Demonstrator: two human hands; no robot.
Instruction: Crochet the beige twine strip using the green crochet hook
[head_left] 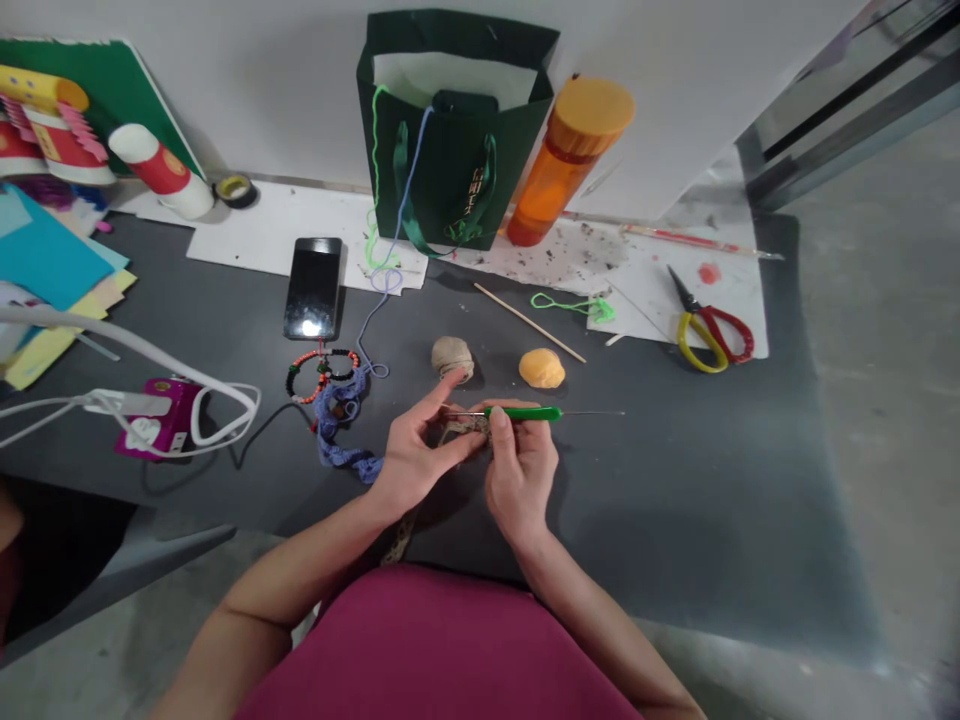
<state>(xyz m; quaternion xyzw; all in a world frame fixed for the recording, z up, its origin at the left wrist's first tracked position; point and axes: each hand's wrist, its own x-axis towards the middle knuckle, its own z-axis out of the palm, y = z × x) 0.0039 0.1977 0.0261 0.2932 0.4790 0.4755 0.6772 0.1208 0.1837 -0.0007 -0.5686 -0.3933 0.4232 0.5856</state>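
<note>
My right hand (523,465) grips a crochet hook (532,413) by its green handle, with the thin metal ends pointing left and right. Between finger and thumb my left hand (420,440) pinches a strip of beige crochet (469,428), its index finger stretched forward. The hook's left end meets this crochet work. More of the beige strip (400,538) hangs below my left wrist. Just beyond the left fingertip lies a beige ball of yarn (451,356). A yellow-orange ball (541,368) rests to its right. Blue crochet (341,425) lies left of my left hand.
A dark green paper bag (442,180) and an orange bottle (562,160) stand at the back. Scissors (712,335) lie right, near a thin wooden stick (529,322). Left are a phone (313,290), beaded bracelets (304,375) and a purple box (157,425) with white cables.
</note>
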